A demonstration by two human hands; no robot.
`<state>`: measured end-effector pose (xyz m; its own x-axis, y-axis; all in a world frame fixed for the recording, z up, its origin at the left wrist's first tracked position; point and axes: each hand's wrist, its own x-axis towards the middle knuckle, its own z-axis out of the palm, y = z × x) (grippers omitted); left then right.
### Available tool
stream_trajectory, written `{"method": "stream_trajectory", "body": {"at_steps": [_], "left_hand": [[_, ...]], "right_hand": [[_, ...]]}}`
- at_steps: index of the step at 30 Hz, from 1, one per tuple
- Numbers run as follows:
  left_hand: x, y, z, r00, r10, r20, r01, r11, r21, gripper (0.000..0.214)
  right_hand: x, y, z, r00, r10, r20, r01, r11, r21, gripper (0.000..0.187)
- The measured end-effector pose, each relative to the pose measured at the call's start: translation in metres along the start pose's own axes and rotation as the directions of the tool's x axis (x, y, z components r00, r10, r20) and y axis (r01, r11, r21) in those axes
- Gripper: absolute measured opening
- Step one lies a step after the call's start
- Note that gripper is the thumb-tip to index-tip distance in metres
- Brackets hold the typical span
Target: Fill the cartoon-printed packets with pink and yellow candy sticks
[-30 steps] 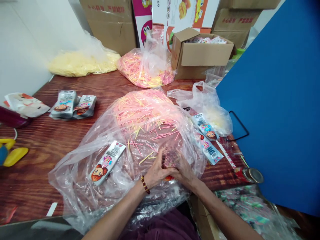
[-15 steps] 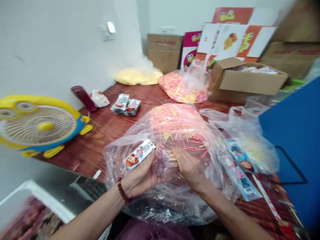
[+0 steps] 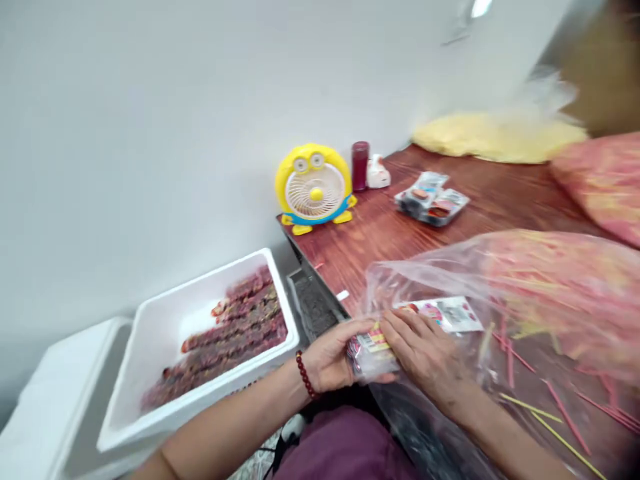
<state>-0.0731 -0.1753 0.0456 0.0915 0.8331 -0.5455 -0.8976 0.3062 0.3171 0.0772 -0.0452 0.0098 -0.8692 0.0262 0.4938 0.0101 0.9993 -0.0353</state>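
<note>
Over the near edge of the desk [image 3: 363, 247], the grip of the left hand [image 3: 327, 360] pinches a clear packet [image 3: 371, 355]; the right hand [image 3: 425, 350] rests its fingers against it, though whether they pinch too I cannot tell. If the 2 hands loosened together, the packet could slip past that edge and spill.

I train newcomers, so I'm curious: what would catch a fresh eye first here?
Probably the yellow cartoon fan, standing on the table near the wall. Next, the white box left of the table, holding reddish bundles. Then the left hand holding a packet, right hand against it.
</note>
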Motion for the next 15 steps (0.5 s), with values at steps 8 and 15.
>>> {"method": "stream_trajectory", "body": {"at_steps": [8,15], "left_hand": [[-0.061,0.048,-0.098,0.793,0.503,-0.344,-0.514,0.855,0.066,0.038],[-0.157,0.141,-0.266,0.062,0.773,-0.631,-0.150,0.632,0.760,0.046]], "right_hand": [[0.111,-0.039,0.073,0.994,-0.074,0.075,0.071,0.997,0.043,0.054],[0.103,-0.031,0.138,0.923,0.296,0.246,-0.250,0.947,-0.203,0.060]]}}
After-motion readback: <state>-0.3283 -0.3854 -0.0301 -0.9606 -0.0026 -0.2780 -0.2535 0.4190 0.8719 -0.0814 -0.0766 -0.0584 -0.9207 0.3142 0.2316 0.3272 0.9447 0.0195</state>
